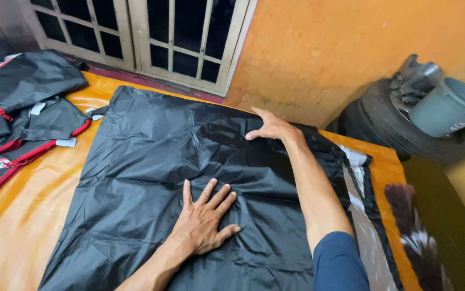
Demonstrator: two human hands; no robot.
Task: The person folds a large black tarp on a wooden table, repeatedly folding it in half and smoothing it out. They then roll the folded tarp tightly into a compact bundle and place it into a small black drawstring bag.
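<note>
A large black garment (151,178) of thin, crinkled waterproof cloth lies spread flat over an orange sheet (22,215) that covers the work surface, taking up most of the middle of the view. Its long axis runs from the near edge at the bottom of the picture away toward the window (151,37), leaning slightly to the left as it goes, so that its far, narrower end points at the window sill and its broader end lies nearest the person. A grey reflective strip (363,215) runs along its right-hand edge, following the same long direction. The left hand (205,218) rests palm down on the middle of the cloth, fingers spread wide and flat, holding nothing. The right hand (271,128) lies farther off near the upper right part of the garment, palm down, fingers stretched out and only slightly parted, pressing on the cloth without gripping it; a blue sleeve (339,264) covers that arm above the elbow. To the left, well apart from the hands, lies a pile of folded black garments with red trim (22,108), with small white rectangular labels at their edges and white lettered bands on two of them. Behind stands an orange wall (351,48). At the right, a grey plastic bucket (445,108) sits in a black tyre (394,129), and a feather duster (413,231) lies beside the sheet's right edge.
</note>
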